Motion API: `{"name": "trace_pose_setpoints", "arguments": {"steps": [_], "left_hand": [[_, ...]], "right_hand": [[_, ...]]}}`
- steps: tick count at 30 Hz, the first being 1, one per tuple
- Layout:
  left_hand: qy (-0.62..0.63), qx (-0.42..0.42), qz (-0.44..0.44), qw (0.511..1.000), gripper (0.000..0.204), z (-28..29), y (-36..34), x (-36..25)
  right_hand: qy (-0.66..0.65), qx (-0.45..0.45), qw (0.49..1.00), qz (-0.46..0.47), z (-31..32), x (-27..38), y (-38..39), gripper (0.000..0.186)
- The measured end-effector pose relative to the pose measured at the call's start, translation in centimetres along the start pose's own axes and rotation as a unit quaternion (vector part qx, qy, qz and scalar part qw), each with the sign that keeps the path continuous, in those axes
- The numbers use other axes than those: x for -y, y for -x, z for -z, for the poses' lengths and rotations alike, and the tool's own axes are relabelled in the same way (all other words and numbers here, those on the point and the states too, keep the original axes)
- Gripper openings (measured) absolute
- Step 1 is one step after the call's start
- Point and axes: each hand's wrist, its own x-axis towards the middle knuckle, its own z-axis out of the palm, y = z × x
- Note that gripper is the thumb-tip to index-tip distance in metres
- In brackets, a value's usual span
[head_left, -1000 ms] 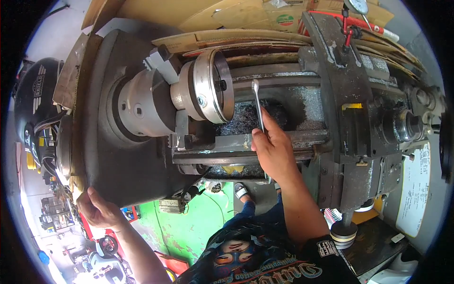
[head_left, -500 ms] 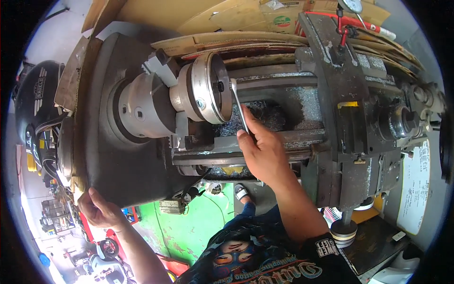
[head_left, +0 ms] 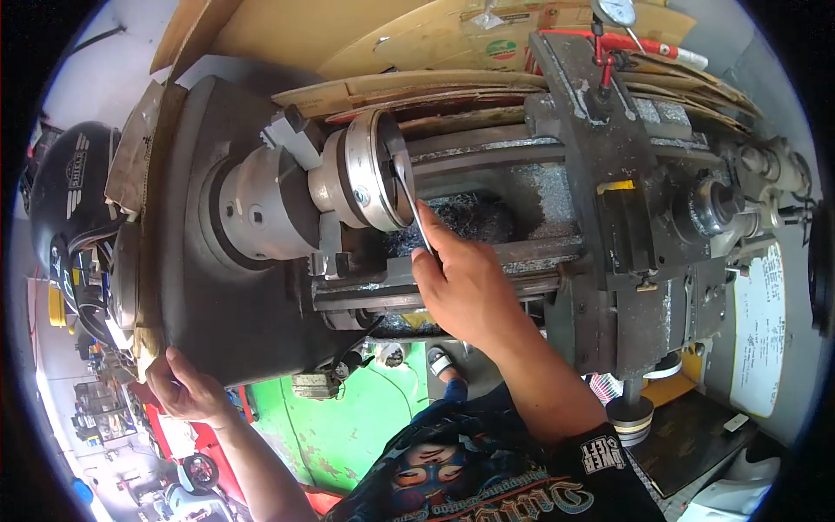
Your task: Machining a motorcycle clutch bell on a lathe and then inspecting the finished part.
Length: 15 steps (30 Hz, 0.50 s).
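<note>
My right hand grips a slim metal wrench by its lower end. The wrench's pale head reaches into the open face of a silvery cylindrical metal ring, beside the inner bore. That ring is clamped in the jaws of the lathe chuck. At the lower left, my left hand is closed around the front corner of the grey lathe headstock, near a yellowish edge strip; its fingertips are partly hidden.
Metal shavings cover parts of the lathe bed. On the right stands the carriage, with a dial gauge above it. Cardboard sheets line the back. A black helmet sits far left, above the green floor.
My right hand has moved left and slightly down, bringing the wrench head from in front of the ring into its open face. My left hand stays at the headstock corner.
</note>
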Motion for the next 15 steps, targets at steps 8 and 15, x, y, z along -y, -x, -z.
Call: {"name": "trace_pose_setpoints", "arguments": {"steps": [8, 15], "left_hand": [[0.018, 0.003, 0.006, 1.000, 0.027, 0.0, -0.2, -0.3], [0.045, -0.002, 0.022, 0.999, 0.026, -0.4, -0.3, -1.0]], "right_hand": [[0.144, -0.145, 0.972, 0.114, -4.2, -4.5, -0.4, 0.062], [0.187, -0.179, 0.958, 0.124, -5.0, -5.0, -0.7, 0.062]]}}
